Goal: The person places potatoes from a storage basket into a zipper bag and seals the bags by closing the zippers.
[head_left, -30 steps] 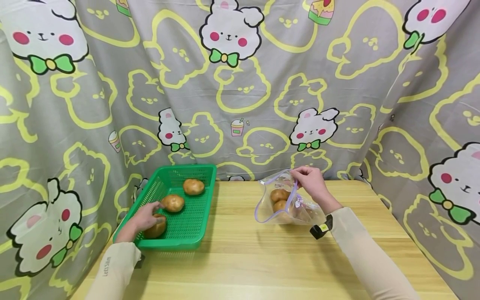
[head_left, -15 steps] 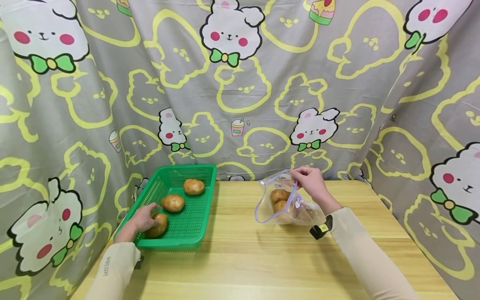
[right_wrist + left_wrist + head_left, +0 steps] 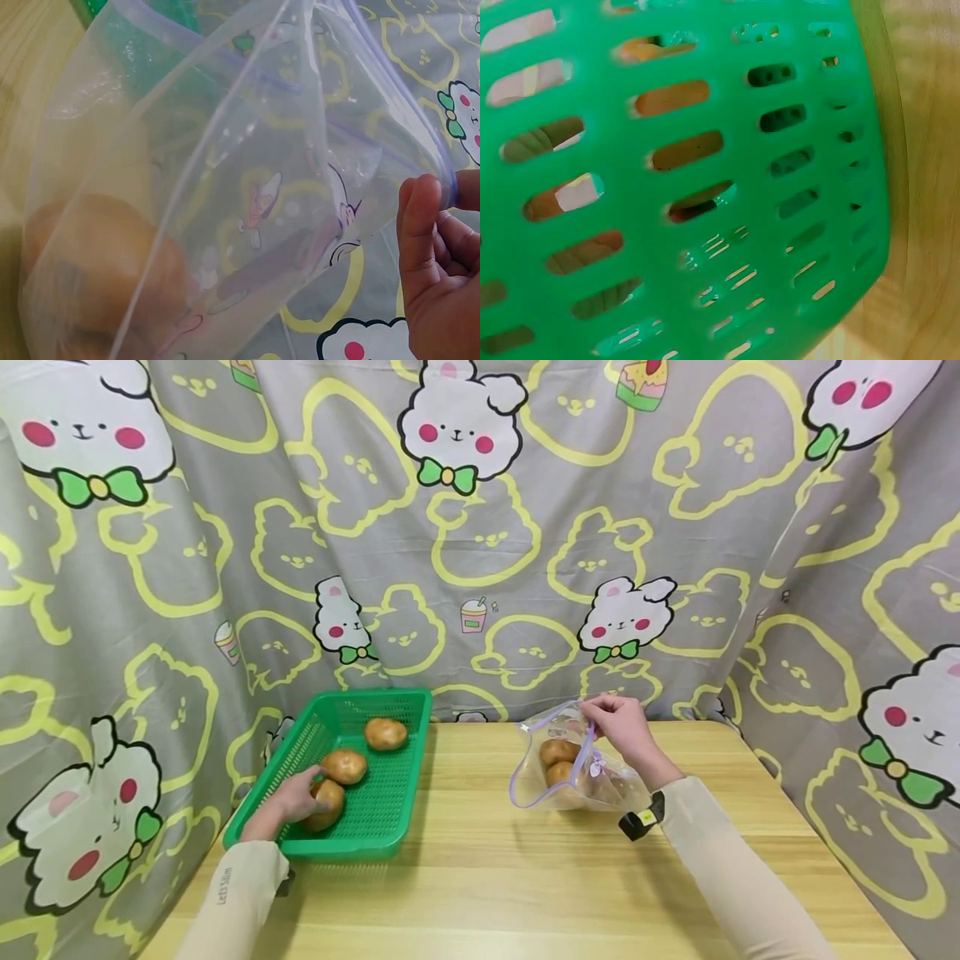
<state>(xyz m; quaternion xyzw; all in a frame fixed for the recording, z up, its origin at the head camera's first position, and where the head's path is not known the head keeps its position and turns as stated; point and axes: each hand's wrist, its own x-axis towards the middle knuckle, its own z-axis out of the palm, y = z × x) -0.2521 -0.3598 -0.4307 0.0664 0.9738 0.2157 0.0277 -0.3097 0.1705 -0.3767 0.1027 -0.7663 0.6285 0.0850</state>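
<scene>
My left hand is inside the green plastic basket, its fingers and thumb round the nearest potato. Two more potatoes lie behind it, a middle potato and a far potato. In the left wrist view the basket wall hides most of the hand and potato. With thumb and fingers my right hand pinches the purple-edged rim of a clear zip bag and holds its mouth open. Inside the bag are potatoes; one potato shows through the plastic in the right wrist view.
The basket stands at the left of the wooden table, the bag at the right. Behind the table and along both sides hangs a grey patterned curtain.
My left hand has shifted a little right and deeper into the basket, and the nearest potato has moved right with it. My right hand and the bag have stayed in place.
</scene>
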